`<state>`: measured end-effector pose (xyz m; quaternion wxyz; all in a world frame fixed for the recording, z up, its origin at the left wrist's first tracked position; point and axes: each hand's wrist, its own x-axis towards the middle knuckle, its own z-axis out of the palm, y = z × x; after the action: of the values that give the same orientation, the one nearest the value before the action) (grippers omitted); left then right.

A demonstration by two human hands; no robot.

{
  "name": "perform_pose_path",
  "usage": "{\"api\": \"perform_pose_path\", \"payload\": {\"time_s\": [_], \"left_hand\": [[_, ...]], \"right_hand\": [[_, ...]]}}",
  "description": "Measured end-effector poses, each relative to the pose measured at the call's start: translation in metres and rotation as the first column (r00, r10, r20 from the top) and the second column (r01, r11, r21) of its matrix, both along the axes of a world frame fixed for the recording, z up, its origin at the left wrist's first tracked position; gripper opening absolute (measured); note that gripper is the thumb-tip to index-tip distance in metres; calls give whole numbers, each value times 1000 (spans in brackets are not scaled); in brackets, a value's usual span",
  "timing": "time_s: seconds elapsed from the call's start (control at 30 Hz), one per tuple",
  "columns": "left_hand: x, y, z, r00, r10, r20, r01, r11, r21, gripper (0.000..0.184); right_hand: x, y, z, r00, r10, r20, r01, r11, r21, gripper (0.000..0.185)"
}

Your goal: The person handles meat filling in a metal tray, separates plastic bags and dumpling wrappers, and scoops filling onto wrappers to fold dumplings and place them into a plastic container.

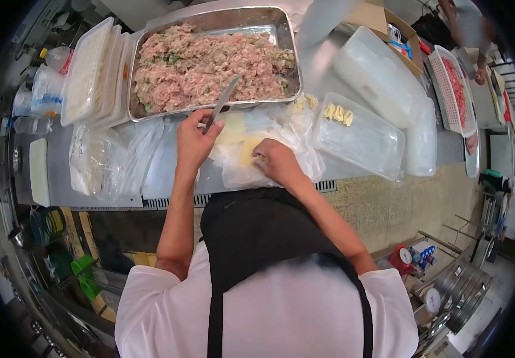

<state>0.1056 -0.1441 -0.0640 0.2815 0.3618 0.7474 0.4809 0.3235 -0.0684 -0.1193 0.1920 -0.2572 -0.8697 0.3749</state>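
My left hand [198, 138] is closed around a flat metal blade, a knife or filling spatula [226, 97], whose tip points up over the meat. Below it, my right hand [278, 161] has its fingers curled and pinched at a thin yellow dumpling wrapper [247, 153]. The wrapper lies on white plastic sheeting [236, 176], near another pale yellow wrapper [230, 129]. Just beyond my hands stands a steel tray [298, 77] of minced meat with green bits [209, 65]. To the right, a clear plastic container [362, 146] holds several folded dumplings [338, 114] at its far end.
Stacked lidded plastic boxes [90, 71] stand left of the tray, with plastic bags [114, 161] nearer me. More translucent containers [382, 77] lie at the right. A pink basket of red meat [454, 89] is farther right, near another person's hand [480, 76]. Scales [430, 299] stand lower right.
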Motion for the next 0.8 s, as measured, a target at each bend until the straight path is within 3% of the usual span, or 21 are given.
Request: {"api": "perform_pose_path", "payload": {"time_s": [0.03,0.13,0.27,0.37,0.53,0.67,0.77,0.8], "left_hand": [[2,-2,2,1000,7,0,-7,1000,-5,22],[1,-9,1,1000,20,-24,-21,999,-24,24],[-6,-26,-15,999,22,-45,-21,999,27,28],[-6,-36,-8,998,56,7,-56,998,11,29],[-9,-39,-3,996,80,42,-80,997,-1,29],[-10,-37,-4,996,82,40,-82,997,13,32],[-15,-40,-2,991,127,41,-129,990,51,32],[-17,-42,-2,985,167,41,-169,984,54,30]], "right_hand": [[-4,-6,-2,994,-8,112,0,997,71,13],[-9,-5,-8,978,2,207,-25,994,110,11],[-7,-2,-21,982,-7,190,-15,993,115,10],[-13,-2,-15,995,-23,97,20,999,40,10],[-65,5,-7,985,-42,-165,66,988,143,8],[-95,15,-34,996,0,-88,27,954,299,10],[-95,25,-34,997,48,-67,-31,973,230,15],[-88,24,-22,972,-36,-233,55,996,77,16]]}}
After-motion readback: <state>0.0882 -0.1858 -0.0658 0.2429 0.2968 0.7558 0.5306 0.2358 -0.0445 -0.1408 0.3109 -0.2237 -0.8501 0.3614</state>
